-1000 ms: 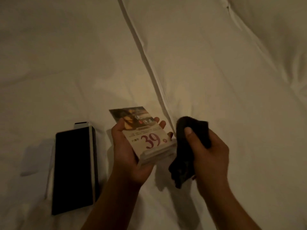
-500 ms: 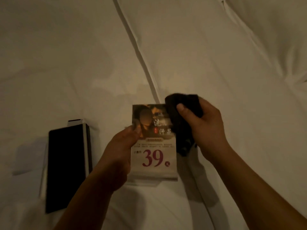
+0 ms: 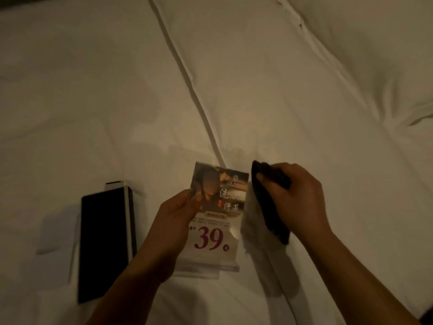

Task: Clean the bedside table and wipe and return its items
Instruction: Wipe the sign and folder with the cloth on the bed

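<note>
A clear acrylic sign holder (image 3: 216,221) with a printed card reading "39" stands upright over the white bed. My left hand (image 3: 172,226) grips its left edge, thumb on the card's front. My right hand (image 3: 296,198) holds a dark cloth (image 3: 273,202) bunched in its fingers. The cloth sits just off the holder's right edge, beside its upper half. The holder's clear base (image 3: 206,268) faces me at the bottom.
A black rectangular box with a white edge (image 3: 105,240) lies flat on the white bedding (image 3: 93,102) to the left of my left arm. A raised seam in the duvet (image 3: 192,85) runs diagonally from the top centre down to the holder.
The left hand turned the holder upright so its card faces me. The right hand brought the cloth onto the card's top right, then slid it off the right edge.
</note>
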Motion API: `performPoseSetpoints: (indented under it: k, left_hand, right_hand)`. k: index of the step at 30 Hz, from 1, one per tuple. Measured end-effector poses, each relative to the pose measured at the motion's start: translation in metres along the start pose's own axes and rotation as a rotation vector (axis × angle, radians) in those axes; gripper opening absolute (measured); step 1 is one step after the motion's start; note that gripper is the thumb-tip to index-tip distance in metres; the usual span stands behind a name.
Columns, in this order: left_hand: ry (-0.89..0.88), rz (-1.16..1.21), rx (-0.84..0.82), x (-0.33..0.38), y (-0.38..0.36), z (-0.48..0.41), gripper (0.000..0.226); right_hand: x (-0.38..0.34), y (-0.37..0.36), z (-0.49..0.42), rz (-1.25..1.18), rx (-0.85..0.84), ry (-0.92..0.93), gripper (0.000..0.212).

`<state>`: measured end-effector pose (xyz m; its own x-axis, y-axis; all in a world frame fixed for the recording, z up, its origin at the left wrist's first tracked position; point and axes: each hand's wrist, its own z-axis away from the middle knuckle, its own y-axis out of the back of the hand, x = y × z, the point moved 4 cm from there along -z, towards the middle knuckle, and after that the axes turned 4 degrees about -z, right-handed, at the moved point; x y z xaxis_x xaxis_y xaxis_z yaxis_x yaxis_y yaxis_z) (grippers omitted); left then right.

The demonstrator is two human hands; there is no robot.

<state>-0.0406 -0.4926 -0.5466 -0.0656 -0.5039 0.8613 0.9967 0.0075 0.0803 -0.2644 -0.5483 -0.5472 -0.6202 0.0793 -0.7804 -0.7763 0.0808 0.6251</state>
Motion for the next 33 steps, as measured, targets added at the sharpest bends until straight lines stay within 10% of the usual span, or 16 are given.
performPoseSetpoints:
  k: [17,33]
  left_hand:
    - [-0.142,0.165,0.237,0.162,0.001,0.114,0.027]
    - [-0.182,0.066,-0.145,0.192,-0.054,0.158,0.024]
  right_hand:
    - [-0.111,0.195,0.05,0.156,-0.141,0.07,0.016]
    - [-0.126,0.294,0.173,0.216,0.128,-0.141,0.014]
